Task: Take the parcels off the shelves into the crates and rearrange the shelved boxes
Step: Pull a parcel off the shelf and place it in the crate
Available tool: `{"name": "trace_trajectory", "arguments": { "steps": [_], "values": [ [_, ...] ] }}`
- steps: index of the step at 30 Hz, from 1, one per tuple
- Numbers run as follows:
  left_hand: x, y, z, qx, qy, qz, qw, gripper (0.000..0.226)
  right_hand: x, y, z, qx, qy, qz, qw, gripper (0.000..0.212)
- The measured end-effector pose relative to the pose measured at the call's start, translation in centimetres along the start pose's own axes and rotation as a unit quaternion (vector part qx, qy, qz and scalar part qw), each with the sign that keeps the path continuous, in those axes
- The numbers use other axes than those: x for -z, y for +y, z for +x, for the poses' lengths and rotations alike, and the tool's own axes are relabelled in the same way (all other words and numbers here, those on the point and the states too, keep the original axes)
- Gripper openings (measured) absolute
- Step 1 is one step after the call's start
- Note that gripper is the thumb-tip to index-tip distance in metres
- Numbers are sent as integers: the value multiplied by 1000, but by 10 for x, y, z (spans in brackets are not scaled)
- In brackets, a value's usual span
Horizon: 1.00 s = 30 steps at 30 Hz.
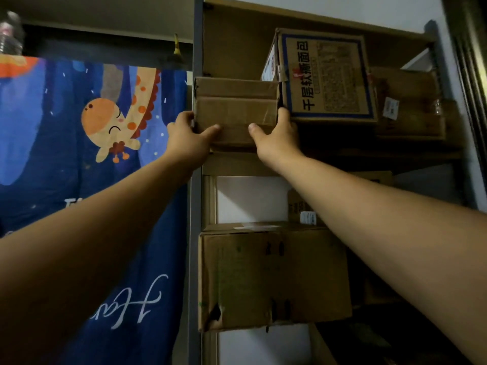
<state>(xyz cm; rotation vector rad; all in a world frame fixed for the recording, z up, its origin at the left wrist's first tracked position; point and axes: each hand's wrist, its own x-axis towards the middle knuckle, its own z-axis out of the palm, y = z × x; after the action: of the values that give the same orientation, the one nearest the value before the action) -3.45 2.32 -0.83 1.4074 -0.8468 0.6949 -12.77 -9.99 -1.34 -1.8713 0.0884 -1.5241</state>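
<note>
Both of your arms reach up to the upper shelf (382, 154) of the metal rack. Your left grip (188, 138) holds the plain brown box (235, 111) at its left edge, with the fingers curled round the side and the thumb lying flat on the front face. Your right grip (276, 138) holds the same box at its right edge. Its fingers are tucked into the narrow gap beside the printed carton (326, 77), and its thumb also lies on the front face. So each grip is closed on the box, one to a side.

The box is at the left end of the upper shelf, level and facing you, and its left edge overlaps the grey upright (196, 206). You cannot tell whether its base rests on the shelf board. The printed carton, blue-bordered with lettering turned sideways, stands just beside it on the right and rises higher. Further right lies a taped brown parcel (411, 106) with a small white label.

On the shelf below, a large worn carton (274, 277) sits in front of a white box (250, 198). To the left of the rack hangs a blue curtain (79, 233) with a giraffe on it.
</note>
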Motion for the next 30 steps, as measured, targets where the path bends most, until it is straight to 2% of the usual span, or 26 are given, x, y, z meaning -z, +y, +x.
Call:
{"name": "trace_trajectory", "arguments": {
  "steps": [5,11,15,22,30],
  "values": [
    [2,23,-36,51,-2,-10,999,47,26,-3,-11,-9,-18,32,999,58],
    [-5,52,-73,131,-8,-54,990,64,59,3,-24,6,-106,47,993,70],
    [-3,64,-95,164,-7,-65,984,52,77,3,-38,-30,-143,125,981,66],
    [16,65,-121,171,-49,-56,982,33,94,5,-62,-61,-163,123,977,48],
    [33,51,-139,140,-107,-68,982,62,90,14,-87,-59,-206,117,970,65]
  ]
}}
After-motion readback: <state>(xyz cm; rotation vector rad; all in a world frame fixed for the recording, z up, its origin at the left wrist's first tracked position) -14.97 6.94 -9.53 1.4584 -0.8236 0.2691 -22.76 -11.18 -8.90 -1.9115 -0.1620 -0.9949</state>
